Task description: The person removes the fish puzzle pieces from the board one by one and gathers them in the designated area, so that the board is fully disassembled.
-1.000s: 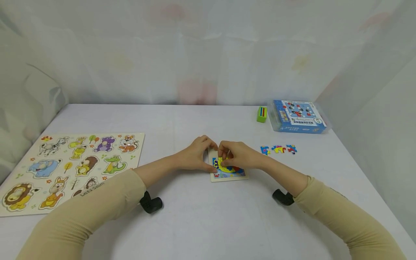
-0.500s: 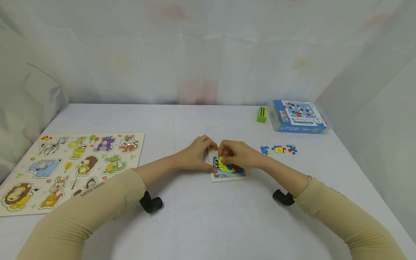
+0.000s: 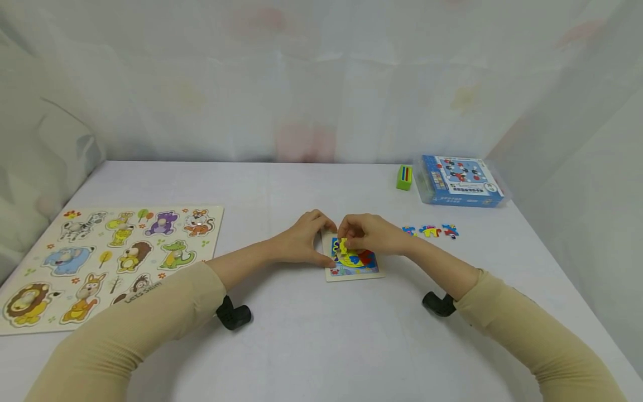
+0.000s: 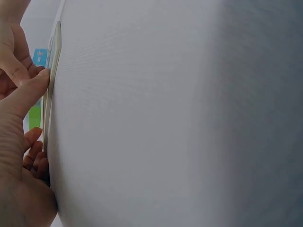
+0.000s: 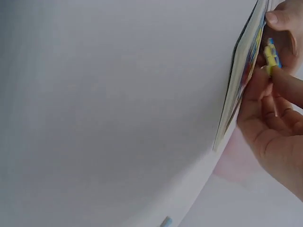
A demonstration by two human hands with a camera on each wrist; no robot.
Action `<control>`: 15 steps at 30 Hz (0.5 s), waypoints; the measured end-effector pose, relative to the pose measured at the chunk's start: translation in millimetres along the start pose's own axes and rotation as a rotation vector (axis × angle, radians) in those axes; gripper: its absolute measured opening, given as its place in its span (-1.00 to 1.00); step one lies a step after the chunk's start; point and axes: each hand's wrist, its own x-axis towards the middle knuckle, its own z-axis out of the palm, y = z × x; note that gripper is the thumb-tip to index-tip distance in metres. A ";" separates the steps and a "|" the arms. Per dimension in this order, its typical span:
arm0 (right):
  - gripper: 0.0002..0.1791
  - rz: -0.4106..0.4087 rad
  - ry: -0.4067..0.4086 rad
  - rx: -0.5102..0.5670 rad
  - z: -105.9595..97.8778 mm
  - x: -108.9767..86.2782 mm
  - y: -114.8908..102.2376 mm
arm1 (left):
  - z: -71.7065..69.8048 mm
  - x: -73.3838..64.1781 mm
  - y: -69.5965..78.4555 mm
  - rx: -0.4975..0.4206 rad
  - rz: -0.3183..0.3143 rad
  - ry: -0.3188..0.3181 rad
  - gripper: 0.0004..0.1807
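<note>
The left hand [image 3: 300, 241] holds the puzzle board [image 3: 354, 276] by its edges on the tabletop [image 3: 321, 340] while the right hand [image 3: 374, 233] pinches a yellow piece [image 3: 344, 246] over it, so a slack pinch could drop the piece askew.

"Lets Slim" on the left sleeve [image 3: 135, 326]

We are looking into a curtained-off tabletop workspace, pale drapes [image 3: 301, 84] hanging behind and beside a white table [image 3: 321, 346].
</note>
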 end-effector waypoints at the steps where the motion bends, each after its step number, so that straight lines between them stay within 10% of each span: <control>1: -0.87 0.006 0.004 0.007 -2.0 -0.5 0.5 | 0.1 0.1 0.0 0.001 0.000 0.001 -0.21; 15: -0.82 0.057 0.077 0.103 -31.9 -15.7 18.8 | 0.4 0.2 1.5 0.010 -0.015 -0.005 -0.25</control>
